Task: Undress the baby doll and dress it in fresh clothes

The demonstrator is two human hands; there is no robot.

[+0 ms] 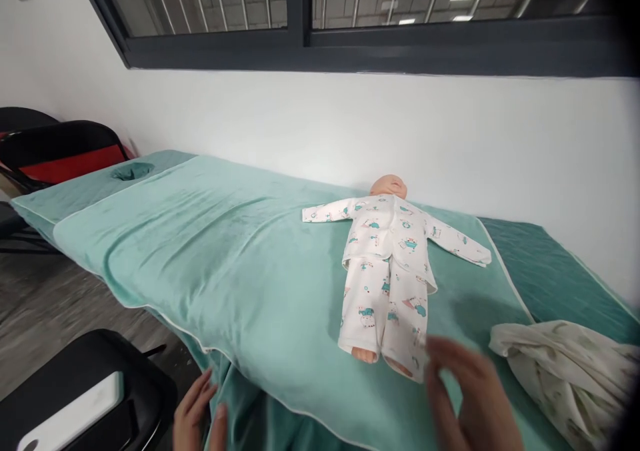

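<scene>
A baby doll (389, 264) in white printed pyjamas lies on its back on a teal blanket (215, 257), arms spread, head toward the wall. My right hand (467, 397) hovers blurred just beside the doll's feet, fingers spread and holding nothing. My left hand (197, 414) rests at the blanket's near hanging edge, fingers extended against the cloth.
The blanket covers a massage bed (75, 194) with a face hole (131, 170) at the far left end. A crumpled pale cloth (575, 371) lies at the right. A black stool (85, 391) stands at lower left. Black and red chairs (55, 151) stand behind the bed. A white wall runs along the bed's far side.
</scene>
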